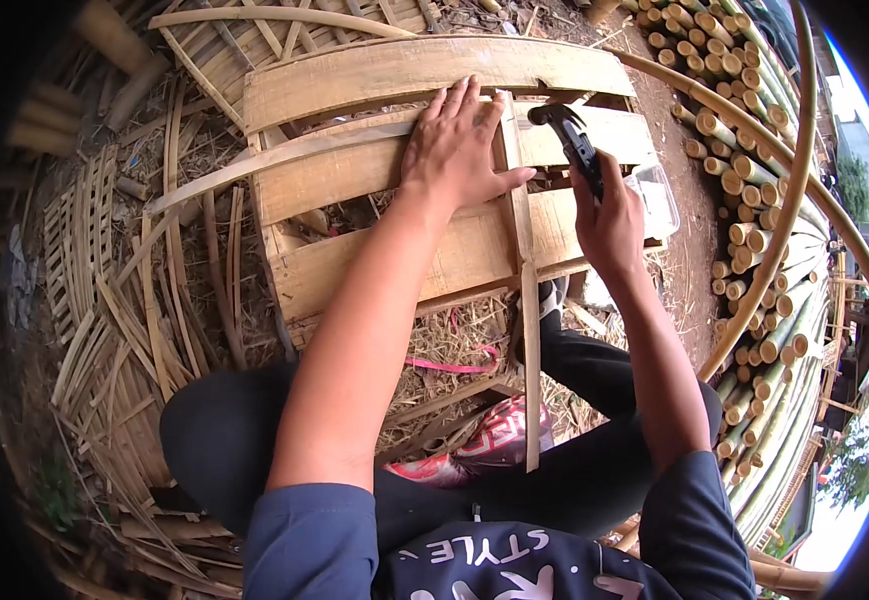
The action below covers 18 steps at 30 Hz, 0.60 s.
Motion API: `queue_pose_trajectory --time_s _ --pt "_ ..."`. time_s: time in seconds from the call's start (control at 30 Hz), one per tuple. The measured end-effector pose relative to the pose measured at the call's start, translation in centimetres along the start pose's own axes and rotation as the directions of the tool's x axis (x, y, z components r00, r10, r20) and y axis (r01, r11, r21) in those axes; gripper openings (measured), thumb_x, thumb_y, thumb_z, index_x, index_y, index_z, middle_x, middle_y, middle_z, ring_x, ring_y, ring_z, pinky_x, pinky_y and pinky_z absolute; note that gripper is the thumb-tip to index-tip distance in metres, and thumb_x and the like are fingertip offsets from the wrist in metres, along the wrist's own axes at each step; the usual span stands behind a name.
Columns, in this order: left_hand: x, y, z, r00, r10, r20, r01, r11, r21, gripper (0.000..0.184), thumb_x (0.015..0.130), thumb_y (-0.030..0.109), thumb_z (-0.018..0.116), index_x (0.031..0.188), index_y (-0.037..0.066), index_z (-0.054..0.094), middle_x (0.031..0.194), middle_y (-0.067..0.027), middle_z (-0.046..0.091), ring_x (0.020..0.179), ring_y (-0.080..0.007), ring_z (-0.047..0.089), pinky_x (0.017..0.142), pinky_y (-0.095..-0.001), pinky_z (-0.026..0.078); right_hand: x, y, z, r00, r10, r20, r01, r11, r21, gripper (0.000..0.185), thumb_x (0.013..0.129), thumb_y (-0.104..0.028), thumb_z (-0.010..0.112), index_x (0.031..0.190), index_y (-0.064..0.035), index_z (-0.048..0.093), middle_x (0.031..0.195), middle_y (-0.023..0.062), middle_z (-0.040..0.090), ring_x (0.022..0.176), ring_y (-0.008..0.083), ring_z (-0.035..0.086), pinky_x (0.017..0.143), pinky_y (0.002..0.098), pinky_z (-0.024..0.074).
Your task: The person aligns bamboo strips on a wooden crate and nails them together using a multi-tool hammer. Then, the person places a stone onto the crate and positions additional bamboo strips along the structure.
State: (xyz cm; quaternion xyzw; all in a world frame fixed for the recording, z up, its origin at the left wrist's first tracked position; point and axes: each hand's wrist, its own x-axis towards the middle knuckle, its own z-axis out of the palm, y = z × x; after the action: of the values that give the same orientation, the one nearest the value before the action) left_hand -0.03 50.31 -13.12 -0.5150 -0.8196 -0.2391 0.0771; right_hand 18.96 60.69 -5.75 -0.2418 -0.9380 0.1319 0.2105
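My left hand (460,145) lies flat with fingers apart on a wooden slatted bench top (355,265). Under or beside it runs a long thin bamboo strip (285,155), which sticks out past the bench's left side. The thumb reaches to a second bamboo strip (530,350), laid across the slats and hanging over the near edge toward my lap. My right hand (612,215) is wrapped round the handle of a claw hammer (577,145), its dark head raised over the slats to the right of that strip. Whether a nail is there I cannot tell.
A clear plastic container (657,200) sits at the bench's right end. Cut bamboo poles (755,215) are stacked on the right, with a curved pole (805,130) before them. Split strips and a woven lattice (80,235) litter the left. A red-and-white bag (495,440) lies between my legs.
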Motion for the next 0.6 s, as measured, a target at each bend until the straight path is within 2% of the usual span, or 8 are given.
queue_pose_trajectory --time_s 0.03,0.13,0.3,0.33,0.4,0.43,0.47,0.6 --pt "0.0 -0.1 0.0 1.0 -0.007 -0.002 0.007 1.0 0.003 0.111 0.079 0.083 0.056 0.155 0.004 0.038 0.16 -0.025 0.036 0.152 -0.0343 0.03 0.127 -0.0428 0.02 -0.2 -0.4 -0.1 0.991 -0.051 -0.12 0.061 0.995 0.079 0.029 0.1 -0.017 0.062 0.122 0.0005 0.054 0.087 0.0236 0.071 0.077 0.0421 0.071 0.064 0.0473 0.0544" --pt "-0.6 0.4 0.1 1.0 0.007 0.003 -0.007 1.0 0.002 0.109 0.08 0.081 0.057 0.155 0.003 0.039 0.16 -0.0247 0.036 0.152 -0.0341 0.03 0.127 -0.0432 0.021 0.3 -1.3 -1.2 0.964 -0.125 -0.236 0.149 0.985 0.087 0.032 0.099 -0.011 0.063 0.125 0.0018 0.05 0.089 0.0215 0.072 0.077 0.0381 0.073 0.066 0.0434 0.0556" --pt "-0.6 0.2 -0.2 1.0 0.003 0.013 -0.003 1.0 0.02 0.111 0.08 0.083 0.054 0.155 0.003 0.04 0.16 -0.0252 0.035 0.152 -0.0347 0.03 0.127 -0.0441 0.021 -0.2 -0.1 0.8 0.944 -0.159 -0.288 0.206 0.968 0.142 0.035 0.098 -0.009 0.063 0.126 0.0043 0.048 0.092 0.0221 0.072 0.078 0.04 0.073 0.066 0.0441 0.0564" --pt "-0.6 0.3 -0.1 1.0 0.002 0.023 -0.002 1.0 0.016 0.111 0.08 0.084 0.054 0.155 0.003 0.04 0.16 -0.0253 0.035 0.152 -0.0348 0.03 0.127 -0.0443 0.021 -0.2 -0.3 1.2 0.962 -0.141 -0.234 0.174 0.977 0.124 0.032 0.098 -0.012 0.064 0.124 0.0024 0.051 0.089 0.0239 0.072 0.078 0.0423 0.072 0.065 0.0459 0.0557" --pt "-0.4 0.1 0.5 1.0 0.008 0.0 -0.008 1.0 -0.004 0.111 0.08 0.085 0.052 0.154 0.003 0.041 0.161 -0.0248 0.035 0.152 -0.0349 0.029 0.126 -0.0452 0.023 0.6 0.2 1.2 0.989 0.035 0.145 -0.045 0.997 0.063 0.03 0.098 -0.015 0.064 0.122 -0.0004 0.054 0.085 0.0257 0.071 0.078 0.0428 0.072 0.064 0.0473 0.0549" --pt "-0.5 0.3 0.4 1.0 0.013 0.0 -0.013 1.0 -0.005 0.111 0.08 0.085 0.052 0.154 0.003 0.041 0.161 -0.0246 0.035 0.152 -0.0347 0.029 0.126 -0.0453 0.023 0.5 -0.3 0.6 0.985 0.114 0.127 -0.111 0.993 -0.028 0.028 0.099 -0.017 0.064 0.121 -0.0028 0.055 0.083 0.0268 0.07 0.078 0.0427 0.071 0.064 0.048 0.0542" --pt "-0.4 0.3 0.1 1.0 0.013 -0.008 -0.013 1.0 0.0 0.111 0.08 0.085 0.053 0.154 0.003 0.041 0.161 -0.0244 0.035 0.152 -0.0346 0.029 0.126 -0.0454 0.024 0.4 -0.5 0.0 1.0 -0.004 0.02 0.003 0.998 0.057 0.028 0.099 -0.016 0.064 0.121 -0.0013 0.055 0.085 0.0243 0.071 0.077 0.0404 0.072 0.064 0.046 0.0544" --pt "-0.6 0.3 0.4 1.0 0.002 -0.016 -0.002 1.0 0.015 0.108 0.08 0.083 0.054 0.153 0.004 0.042 0.16 -0.024 0.036 0.152 -0.0345 0.03 0.126 -0.0442 0.022 0.1 -1.7 -1.5 0.975 -0.068 -0.214 0.098 0.987 0.131 0.032 0.098 -0.01 0.064 0.125 0.0004 0.05 0.088 0.0201 0.072 0.076 0.0365 0.073 0.063 0.0433 0.0547"
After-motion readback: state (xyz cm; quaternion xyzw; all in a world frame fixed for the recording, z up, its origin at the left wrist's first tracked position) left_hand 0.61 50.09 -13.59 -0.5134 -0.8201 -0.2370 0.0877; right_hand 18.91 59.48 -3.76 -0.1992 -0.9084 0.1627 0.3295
